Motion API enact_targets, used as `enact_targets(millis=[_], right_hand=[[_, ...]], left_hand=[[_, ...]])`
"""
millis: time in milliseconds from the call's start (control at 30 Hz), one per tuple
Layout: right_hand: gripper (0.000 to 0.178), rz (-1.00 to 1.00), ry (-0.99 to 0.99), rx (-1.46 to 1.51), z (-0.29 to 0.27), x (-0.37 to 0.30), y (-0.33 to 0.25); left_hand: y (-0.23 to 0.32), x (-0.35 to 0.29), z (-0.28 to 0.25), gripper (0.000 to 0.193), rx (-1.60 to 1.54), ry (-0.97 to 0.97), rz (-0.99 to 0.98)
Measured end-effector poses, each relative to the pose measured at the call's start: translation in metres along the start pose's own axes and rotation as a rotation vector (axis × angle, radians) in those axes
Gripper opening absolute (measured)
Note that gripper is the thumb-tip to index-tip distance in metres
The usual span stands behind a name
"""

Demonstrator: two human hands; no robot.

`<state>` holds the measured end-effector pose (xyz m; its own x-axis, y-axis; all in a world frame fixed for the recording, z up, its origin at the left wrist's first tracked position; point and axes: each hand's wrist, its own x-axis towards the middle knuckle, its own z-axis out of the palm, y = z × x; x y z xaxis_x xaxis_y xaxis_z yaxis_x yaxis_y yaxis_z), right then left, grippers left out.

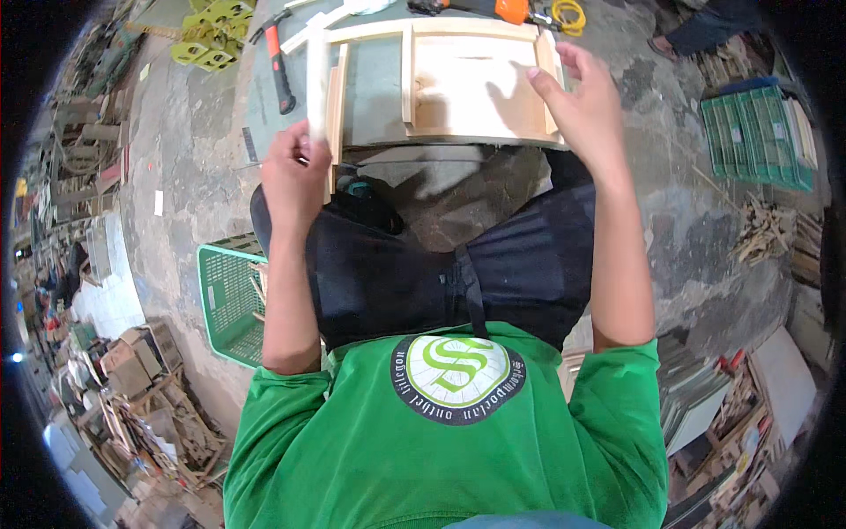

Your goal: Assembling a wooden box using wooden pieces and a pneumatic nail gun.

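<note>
Pale wood strip in the left hand, framed panel off to its right

From my remote seat I have the pale strip (317, 79) pinched in the left hand (297, 172), its long axis pointing away from the body, close to parallel with the crosspiece (407, 75) of the framed panel (476, 75). That panel lies flat on the grey-green tabletop (374, 110), to the right of my left grip and a little farther out, its longer side running left to right. My right hand (586, 106) is much the nearer one: it hangs at the panel's right end rail (548, 84), thumb and fingers spread, nothing between them. Whether a fingertip touches that rail, I cannot tell.

A second strip (338, 110) runs just beside the held one; I can't make out whether it joins the frame. My left fingertips are partly hidden behind the knuckles, and the held strip is blurred and washed out. Glare swallows the panel's middle. Beyond the hammer (279, 75), the orange tool (511, 10) at the top is cut off by the picture's edge.
</note>
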<state>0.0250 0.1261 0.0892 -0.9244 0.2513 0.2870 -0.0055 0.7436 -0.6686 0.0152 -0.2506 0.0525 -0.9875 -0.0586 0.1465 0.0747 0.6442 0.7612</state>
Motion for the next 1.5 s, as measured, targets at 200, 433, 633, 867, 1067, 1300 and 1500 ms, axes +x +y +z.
enact_targets(millis=[200, 433, 633, 867, 1067, 1300, 1500], right_hand=[[0.054, 0.386, -0.431, -0.429, 0.035, 0.059, 0.043], [0.044, 0.286, -0.337, -0.437, -0.008, 0.087, 0.035], [0.042, 0.178, 0.061, -0.110, -0.050, 0.098, 0.003], [0.037, 0.113, 0.199, -0.058, -0.023, 0.050, -0.021], [0.034, 0.141, 0.147, 0.015, 0.016, 0.014, -0.019], [0.036, 0.080, 0.089, -0.034, 0.046, -0.003, -0.004], [0.034, 0.138, -0.018, 0.072, 0.055, -0.025, 0.015]], left_hand=[[0.033, -0.018, -0.005, 0.027, 0.089, -0.045, 0.252], [0.060, -0.035, 0.002, 0.028, 0.098, -0.477, 0.397], [0.036, 0.010, 0.072, 0.028, 0.304, -0.356, 0.648], [0.017, 0.028, 0.114, 0.034, 0.413, -0.406, 0.642], [0.011, -0.009, 0.072, 0.039, 0.167, -0.149, 0.052], [0.024, 0.002, 0.065, 0.035, 0.038, -0.188, 0.054], [0.013, -0.005, 0.072, 0.026, 0.073, -0.149, -0.018]])
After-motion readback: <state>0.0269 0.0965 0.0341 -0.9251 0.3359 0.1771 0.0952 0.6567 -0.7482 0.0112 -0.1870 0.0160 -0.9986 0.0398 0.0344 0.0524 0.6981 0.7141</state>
